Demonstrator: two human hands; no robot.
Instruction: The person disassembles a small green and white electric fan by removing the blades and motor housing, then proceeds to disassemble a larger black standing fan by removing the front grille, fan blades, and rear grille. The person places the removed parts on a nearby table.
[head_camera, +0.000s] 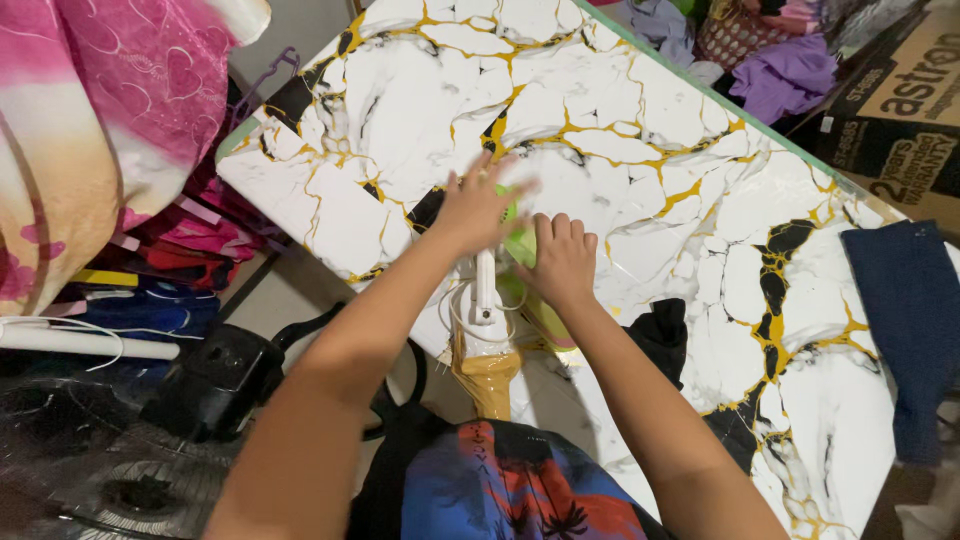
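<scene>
While only the head view is available, it shows both hands working over the near edge of a marble-patterned table (640, 130), white with gold and black veins. Left hand (478, 208) lies flat, fingers spread, pressing down on a light green object (520, 245) — likely to hold it steady against the tabletop. Right hand (562, 262) sits just beside it, fingers curled together, knuckles up, on the same green object; what it grips underneath is hidden. A white handle-like part (485, 285) with a looped white cord (455, 318) runs back from the green object toward the person, so it looks like a small corded appliance, exact kind unclear. A black cloth (662, 335) lies near the right forearm; a dark blue cloth (915, 330) drapes at the table's far right edge, well apart. Left of the table: pink fabric (110, 90), a black fan (110, 470) on the floor. A cardboard box (900, 110) stands top right.
</scene>
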